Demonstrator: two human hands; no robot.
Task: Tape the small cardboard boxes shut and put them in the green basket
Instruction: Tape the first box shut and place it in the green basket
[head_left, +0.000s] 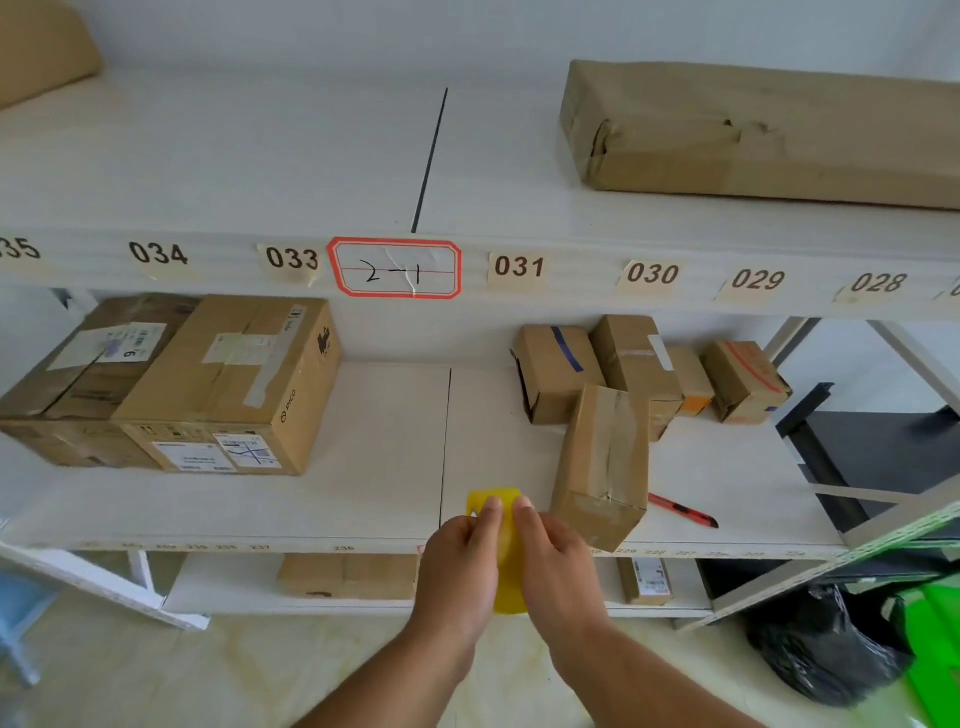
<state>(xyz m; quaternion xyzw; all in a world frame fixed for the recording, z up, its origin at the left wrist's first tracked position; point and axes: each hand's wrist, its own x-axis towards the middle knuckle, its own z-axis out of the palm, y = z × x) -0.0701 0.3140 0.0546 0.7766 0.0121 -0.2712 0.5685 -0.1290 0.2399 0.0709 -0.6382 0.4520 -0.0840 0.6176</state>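
Clearly both hands, left hand (457, 566) and right hand (556, 566), pinched the yellow tape dispenser (501, 551) with curled fingers, just left of the near small box (605, 462); pulling the tape straight would help.

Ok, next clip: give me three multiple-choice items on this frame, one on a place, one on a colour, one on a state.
1. Where does the red utility knife lie?
A. on the top shelf
B. on the middle shelf, right of the long taped box
C. on the floor

2. What colour is the tape dispenser?
A. yellow
B. blue
C. white

3. How is the dispenser held?
A. by the left hand alone
B. by neither hand
C. by both, left hand and right hand

Answers: B, it rests on the shelf board beside that box; A, yellow shows between the hands; C, fingers of both hands curl round it.
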